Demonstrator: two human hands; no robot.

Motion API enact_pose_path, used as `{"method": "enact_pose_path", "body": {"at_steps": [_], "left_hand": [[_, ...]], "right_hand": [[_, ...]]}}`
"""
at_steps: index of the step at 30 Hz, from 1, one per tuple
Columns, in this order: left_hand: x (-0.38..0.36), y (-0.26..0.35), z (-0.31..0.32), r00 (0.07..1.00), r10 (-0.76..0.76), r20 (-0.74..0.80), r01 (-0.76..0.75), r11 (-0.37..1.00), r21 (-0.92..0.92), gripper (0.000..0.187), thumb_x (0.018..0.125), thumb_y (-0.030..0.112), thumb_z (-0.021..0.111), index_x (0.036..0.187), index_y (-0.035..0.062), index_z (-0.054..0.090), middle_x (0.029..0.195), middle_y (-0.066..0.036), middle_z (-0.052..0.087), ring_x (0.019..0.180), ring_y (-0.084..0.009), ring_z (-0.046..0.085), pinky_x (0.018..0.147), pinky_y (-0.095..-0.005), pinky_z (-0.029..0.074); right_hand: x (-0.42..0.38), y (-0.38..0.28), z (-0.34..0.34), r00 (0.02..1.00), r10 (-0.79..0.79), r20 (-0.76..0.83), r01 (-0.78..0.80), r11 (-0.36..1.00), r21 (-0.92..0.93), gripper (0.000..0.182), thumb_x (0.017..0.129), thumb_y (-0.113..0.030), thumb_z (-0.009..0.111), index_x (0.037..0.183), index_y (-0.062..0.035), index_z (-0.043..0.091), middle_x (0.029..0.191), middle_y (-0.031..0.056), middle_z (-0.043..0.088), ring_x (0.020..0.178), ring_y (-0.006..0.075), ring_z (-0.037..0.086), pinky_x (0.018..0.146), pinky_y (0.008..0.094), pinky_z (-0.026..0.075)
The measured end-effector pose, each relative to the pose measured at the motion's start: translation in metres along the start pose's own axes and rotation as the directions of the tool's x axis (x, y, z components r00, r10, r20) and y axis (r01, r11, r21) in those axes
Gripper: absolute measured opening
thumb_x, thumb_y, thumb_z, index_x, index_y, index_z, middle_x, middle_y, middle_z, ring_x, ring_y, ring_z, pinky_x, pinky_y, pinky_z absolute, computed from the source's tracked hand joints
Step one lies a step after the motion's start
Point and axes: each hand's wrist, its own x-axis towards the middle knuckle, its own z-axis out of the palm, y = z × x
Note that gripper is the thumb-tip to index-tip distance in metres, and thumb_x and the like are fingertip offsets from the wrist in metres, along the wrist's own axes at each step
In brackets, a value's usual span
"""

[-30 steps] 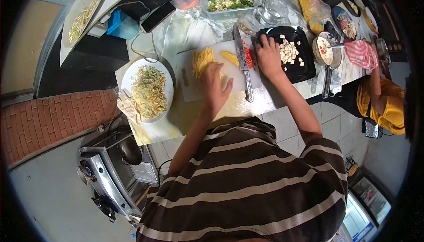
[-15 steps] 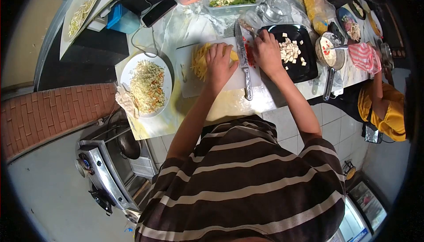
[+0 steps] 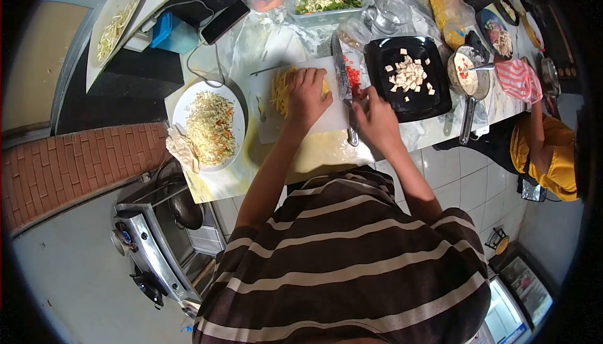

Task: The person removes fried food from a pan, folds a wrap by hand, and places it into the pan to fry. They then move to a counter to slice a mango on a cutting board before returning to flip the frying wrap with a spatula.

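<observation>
My left hand (image 3: 306, 100) is curled over yellow food (image 3: 282, 96), partly cut into thin strips, on a white cutting board (image 3: 270, 129). Beyond its fingers, part of the yellow food stays hidden. A kitchen knife (image 3: 342, 75) lies along the right of the board, blade pointing away from me and handle toward me. My right hand (image 3: 379, 121) is just right of the knife handle, thumb and forefinger apart, close to the handle's upper end. Small chopped red pieces (image 3: 352, 75) lie beside the blade, just beyond those fingertips.
Right of the board is a black tray (image 3: 438, 102) of pale cubes. A white plate (image 3: 179, 114) of shredded vegetables stands left. Behind are a clear container (image 3: 301, 15) of greens, a glass jar (image 3: 391, 14) and a phone (image 3: 226, 21). A pan (image 3: 482, 80) and another person (image 3: 546, 162) are right.
My right hand has drawn back toward me, from beside the red pieces and tray edge to the knife handle. My left hand has stayed on the yellow food.
</observation>
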Motion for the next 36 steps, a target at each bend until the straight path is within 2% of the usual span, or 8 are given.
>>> {"method": "enact_pose_path", "body": {"at_steps": [3,5,9,12,14,16,23,36], "left_hand": [[-0.002,-0.005,-0.003,1.0,0.026,0.001,-0.026,0.999,-0.022,0.051,0.066,0.016,0.075,0.113,0.0078,0.057,0.115,-0.01,0.054,0.112,-0.0317,0.05,0.098,-0.045,0.037],[-0.004,-0.002,-0.008,1.0,0.016,0.002,-0.017,1.0,0.009,0.051,0.068,0.016,0.074,0.115,0.0074,0.057,0.122,-0.012,0.051,0.114,-0.0332,0.049,0.099,-0.0461,0.036],[-0.016,0.007,-0.016,1.0,-0.004,0.004,0.005,0.997,-0.072,0.05,0.072,0.018,0.074,0.118,0.0068,0.055,0.127,-0.015,0.048,0.117,-0.0361,0.047,0.102,-0.0471,0.034],[-0.036,0.012,-0.027,0.992,0.04,-0.12,-0.052,0.994,-0.097,0.048,0.077,0.018,0.072,0.12,0.0059,0.053,0.129,-0.016,0.047,0.119,-0.0385,0.046,0.104,-0.0482,0.032],[-0.047,0.014,-0.037,0.993,-0.117,0.024,0.119,0.988,-0.1,0.05,0.077,0.018,0.073,0.122,0.0064,0.054,0.129,-0.017,0.046,0.122,-0.0378,0.042,0.104,-0.05,0.033],[-0.063,0.005,-0.034,0.988,-0.155,0.012,0.156,0.984,-0.085,0.048,0.078,0.017,0.072,0.122,0.0067,0.054,0.13,-0.016,0.046,0.122,-0.038,0.042,0.104,-0.0497,0.033],[-0.088,0.01,-0.044,0.949,-0.309,-0.056,0.292,0.934,-0.206,0.038,0.082,0.013,0.068,0.118,0.0081,0.056,0.129,-0.015,0.05,0.122,-0.0375,0.044,0.105,-0.0494,0.033],[-0.088,0.019,-0.051,0.947,-0.314,-0.075,0.292,0.933,-0.212,0.04,0.082,0.01,0.067,0.12,0.0084,0.054,0.126,-0.015,0.052,0.121,-0.0378,0.046,0.103,-0.0494,0.034]], "right_hand": [[-0.02,0.005,0.014,0.996,0.091,-0.005,-0.09,0.991,0.1,0.034,0.089,-0.022,0.062,0.111,-0.0035,0.042,0.088,0.0265,0.065,0.078,0.0463,0.064,0.065,0.0523,0.05],[-0.027,0.007,0.019,0.963,0.242,0.122,-0.247,0.969,0.024,0.045,0.088,-0.027,0.064,0.116,-0.0061,0.036,0.081,0.0272,0.065,0.076,0.047,0.064,0.064,0.0525,0.05],[-0.026,0.001,0.026,0.958,0.247,0.145,-0.241,0.969,-0.057,0.051,0.085,-0.03,0.066,0.12,-0.0086,0.034,0.076,0.0267,0.065,0.073,0.0462,0.065,0.062,0.0529,0.05],[-0.022,0.0,0.025,0.96,0.242,0.141,-0.23,0.969,-0.093,0.055,0.084,-0.026,0.065,0.125,-0.0089,0.033,0.076,0.0243,0.065,0.072,0.0441,0.065,0.062,0.052,0.051],[-0.022,0.0,0.028,0.971,0.212,0.108,-0.197,0.972,-0.128,0.056,0.083,-0.025,0.065,0.126,-0.0085,0.033,0.075,0.0235,0.066,0.071,0.0434,0.066,0.062,0.0517,0.052],[-0.021,0.004,0.036,0.974,0.197,0.112,-0.177,0.97,-0.164,0.059,0.081,-0.021,0.065,0.128,-0.005,0.033,0.074,0.0228,0.065,0.07,0.0423,0.066,0.063,0.0509,0.052],[-0.018,-0.005,0.036,0.96,0.233,0.154,-0.206,0.963,-0.173,0.059,0.079,-0.023,0.067,0.126,-0.0059,0.037,0.077,0.0249,0.065,0.072,0.0433,0.065,0.066,0.0503,0.053],[-0.016,0.0,0.049,0.97,0.198,0.143,-0.152,0.947,-0.284,0.046,0.084,-0.036,0.066,0.105,0.0003,0.049,0.076,0.0232,0.066,0.07,0.0408,0.066,0.062,0.0488,0.053]]}}
